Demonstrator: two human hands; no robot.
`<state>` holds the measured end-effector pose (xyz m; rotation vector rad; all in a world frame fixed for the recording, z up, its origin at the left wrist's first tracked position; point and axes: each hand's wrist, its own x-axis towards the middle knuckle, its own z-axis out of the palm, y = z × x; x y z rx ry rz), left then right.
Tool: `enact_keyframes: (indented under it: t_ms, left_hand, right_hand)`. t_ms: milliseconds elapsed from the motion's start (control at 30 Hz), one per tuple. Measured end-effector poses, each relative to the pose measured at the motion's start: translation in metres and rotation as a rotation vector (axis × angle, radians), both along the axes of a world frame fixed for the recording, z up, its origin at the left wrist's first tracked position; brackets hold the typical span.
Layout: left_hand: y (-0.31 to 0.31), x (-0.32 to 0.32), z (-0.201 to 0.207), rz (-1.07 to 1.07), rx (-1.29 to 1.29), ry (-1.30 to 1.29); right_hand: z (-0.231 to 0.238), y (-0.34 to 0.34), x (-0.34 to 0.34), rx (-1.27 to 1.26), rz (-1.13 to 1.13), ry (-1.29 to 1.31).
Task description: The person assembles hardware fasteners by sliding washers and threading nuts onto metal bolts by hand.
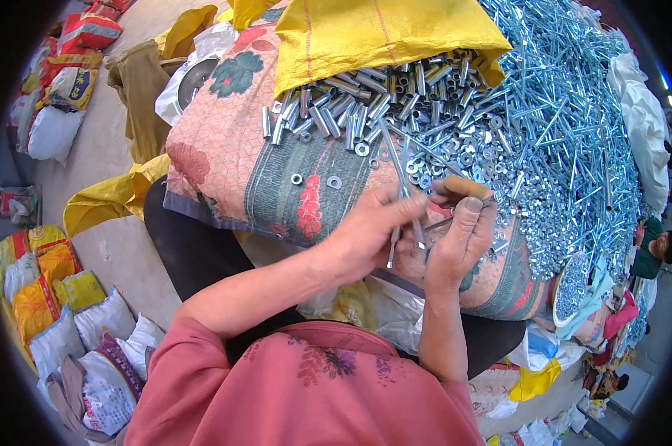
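Left hand (373, 225): fingers together, clamped on long metal rods (394, 244) over a patterned cloth (235, 175). Right hand (462, 239): thumb and fingers nearly together at a thin rod (439, 224) — contact partly hidden. Beyond, left to right: metal tubes (336, 119), partly covered by a yellow sack (388, 37) — then heaped silvery bolts (574, 111).

Your left hand (373, 227) covers the middles of slim silver metal rods (393, 249); your right hand (464, 238) partly hides a thin dark metal rod (440, 223). Far edge of the pink-and-green patterned cloth (228, 141): yellow woven sack (395, 33), cut off above, covering some shiny metal tubes (365, 85). Right side: tiny silver hardware (555, 234), kinds unclear.
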<state>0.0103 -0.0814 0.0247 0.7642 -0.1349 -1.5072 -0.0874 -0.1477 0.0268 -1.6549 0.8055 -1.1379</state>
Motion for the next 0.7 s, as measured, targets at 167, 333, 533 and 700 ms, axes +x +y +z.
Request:
enact_keyframes:
  t_ms: [167, 333, 533, 700]
  left_hand:
    - [-0.007, 0.062, 0.003, 0.078, 0.131, -0.894]
    - [-0.021, 0.077, -0.009, 0.105, 0.362, -1.959]
    - [-0.015, 0.071, -0.004, 0.137, 0.484, -1.917]
    - [-0.010, 0.080, -0.015, 0.272, 0.308, -1.868]
  right_hand:
    - [-0.002, -0.004, -0.011, -0.060, -0.020, 0.091]
    - [0.006, -0.005, -0.013, -0.040, 0.001, 0.168]
    - [0.016, -0.021, -0.021, 0.288, 0.061, -0.334]
    - [0.012, -0.022, -0.024, 0.373, 0.105, -0.478]
